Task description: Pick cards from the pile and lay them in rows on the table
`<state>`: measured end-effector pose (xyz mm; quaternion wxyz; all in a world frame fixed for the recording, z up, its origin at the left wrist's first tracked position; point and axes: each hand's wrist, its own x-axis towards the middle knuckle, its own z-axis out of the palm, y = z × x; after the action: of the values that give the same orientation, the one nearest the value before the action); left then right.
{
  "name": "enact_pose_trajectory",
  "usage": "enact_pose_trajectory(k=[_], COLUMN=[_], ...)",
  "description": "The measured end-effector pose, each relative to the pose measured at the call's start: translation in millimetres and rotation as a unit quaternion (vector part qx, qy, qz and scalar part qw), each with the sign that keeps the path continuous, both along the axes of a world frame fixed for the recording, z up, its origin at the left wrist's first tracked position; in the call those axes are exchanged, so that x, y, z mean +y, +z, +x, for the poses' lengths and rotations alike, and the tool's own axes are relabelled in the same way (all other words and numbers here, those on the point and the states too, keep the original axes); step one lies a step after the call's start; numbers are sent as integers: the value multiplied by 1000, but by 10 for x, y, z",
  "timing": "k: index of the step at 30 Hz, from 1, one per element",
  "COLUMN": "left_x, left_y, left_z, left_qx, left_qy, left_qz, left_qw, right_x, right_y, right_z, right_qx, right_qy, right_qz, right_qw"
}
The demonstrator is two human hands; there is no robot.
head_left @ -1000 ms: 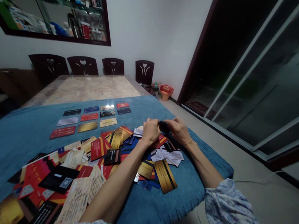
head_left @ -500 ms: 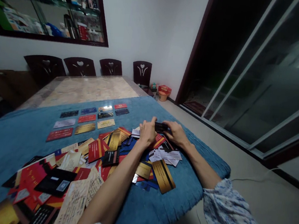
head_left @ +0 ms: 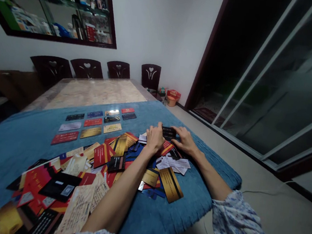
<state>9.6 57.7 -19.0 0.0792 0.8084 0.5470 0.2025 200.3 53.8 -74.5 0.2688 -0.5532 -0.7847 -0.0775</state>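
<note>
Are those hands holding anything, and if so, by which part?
Yes, a black card, by its two ends: the left hand at its left end, the right hand at its right.

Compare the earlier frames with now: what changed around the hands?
The black card between the hands has turned, so its lettered face now shows. Fingers of the left hand have uncurled upward. The right hand still grips the card's right end. The laid-out cards and heap of cards stayed put.
</note>
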Motion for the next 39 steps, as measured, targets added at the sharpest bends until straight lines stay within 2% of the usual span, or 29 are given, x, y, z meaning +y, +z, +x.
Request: enact_pose_trajectory(k=[5,11,24,30,39], left_x=[-5,34,78,57,19], left_y=[40,2,-16,42,195], left_z=[-3,-14,-57,-49,-100], left_qx=[-5,15,59,83,126], left_qy=[-8,-42,-53,-63,-74], left_qz=[-14,-21,-13,-50,-53], left_qw=[1000,999,997,993,988], right_x=[37,36,53,66,107], right_y=[-27,-14,-52,-25,71], right_z=[55,105,166,195,205], right_qx=[0,-23,-14,-25,-17], right_qy=[16,12,40,42,70], right_qz=[3,5,7,5,-24], right_qw=[1000,1000,999,999,997])
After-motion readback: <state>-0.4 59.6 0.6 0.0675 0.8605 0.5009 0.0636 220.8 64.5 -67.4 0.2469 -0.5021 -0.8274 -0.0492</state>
